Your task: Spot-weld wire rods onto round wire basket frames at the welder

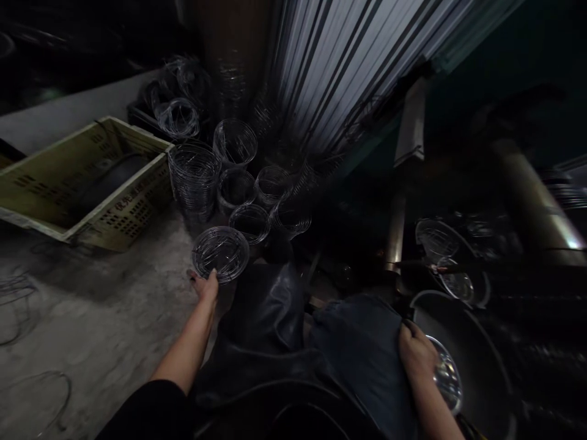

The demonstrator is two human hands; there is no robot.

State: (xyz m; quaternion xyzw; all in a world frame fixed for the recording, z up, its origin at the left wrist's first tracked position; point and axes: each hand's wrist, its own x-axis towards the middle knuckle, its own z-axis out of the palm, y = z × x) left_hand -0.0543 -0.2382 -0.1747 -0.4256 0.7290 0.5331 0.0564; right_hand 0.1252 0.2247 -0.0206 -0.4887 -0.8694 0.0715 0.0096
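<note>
Just one wire coil (222, 253) in left hand's (206, 284) grasp, one yellow crate (132, 211) nearby, right hand's (417, 352) hold unclear

yellow crate (128, 215); side wall; red Chinese lettering (136, 194), "优先"; rest blurred

The left grip (206, 285) holds a round wire coil (224, 249) near the yellow crate (123, 217)
</note>
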